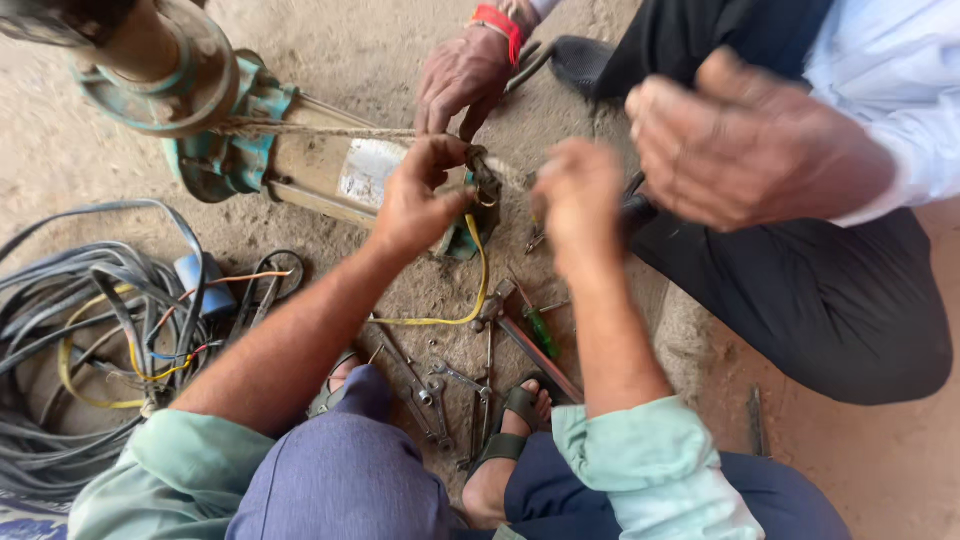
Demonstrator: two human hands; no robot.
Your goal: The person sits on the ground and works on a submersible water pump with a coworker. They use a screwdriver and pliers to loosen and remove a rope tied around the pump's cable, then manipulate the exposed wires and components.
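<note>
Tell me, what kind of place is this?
Probably a makeshift repair spot on bare dirt ground: a worn pump motor lies there, with spanners and coiled cables spread about.

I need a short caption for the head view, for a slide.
Left hand grips the pump end by a yellow wire; right hand hovers beside it.

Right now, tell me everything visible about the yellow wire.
The yellow wire is a thin, flexible insulated strand. It hangs from the rusty fitting at the end of the pump body, where the left hand pinches near its top. It curves down and bends left, and its lower run lies on the dirt floor above the scattered spanners. Its far end is not clear.
</note>
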